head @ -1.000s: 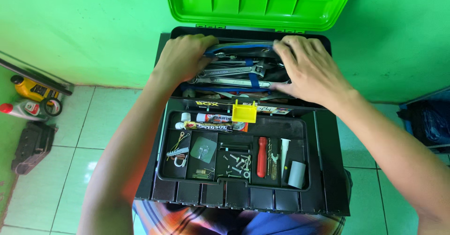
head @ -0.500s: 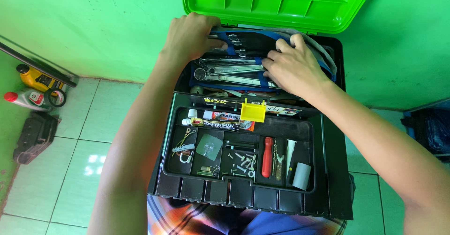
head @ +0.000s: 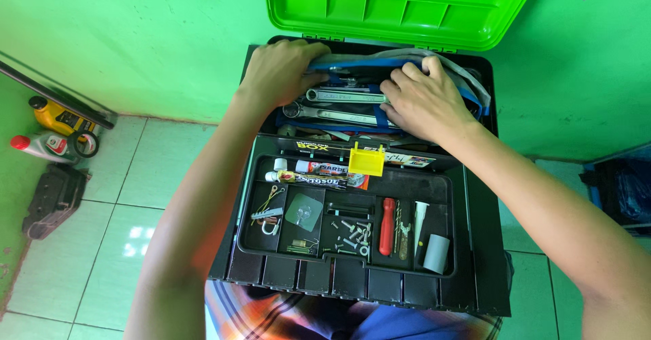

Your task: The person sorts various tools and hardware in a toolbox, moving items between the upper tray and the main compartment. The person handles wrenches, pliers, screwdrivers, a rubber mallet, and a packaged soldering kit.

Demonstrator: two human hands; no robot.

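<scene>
Now both hands, left hand [head: 281, 75] and right hand [head: 422, 99], fingers closed on the blue wrench roll [head: 380, 63].

I see a black compartment tray [head: 447, 185] with a yellow handle [head: 366, 161], a red-handled screwdriver [head: 387, 226], loose screws [head: 351, 235], a grey tube piece [head: 436, 254] and a clear adhesive hook [head: 303, 212]. By the left wall stand a yellow bottle [head: 55, 115], a grey red-capped bottle [head: 39, 146], a tape roll [head: 86, 144] and a dark case [head: 54, 199].
</scene>
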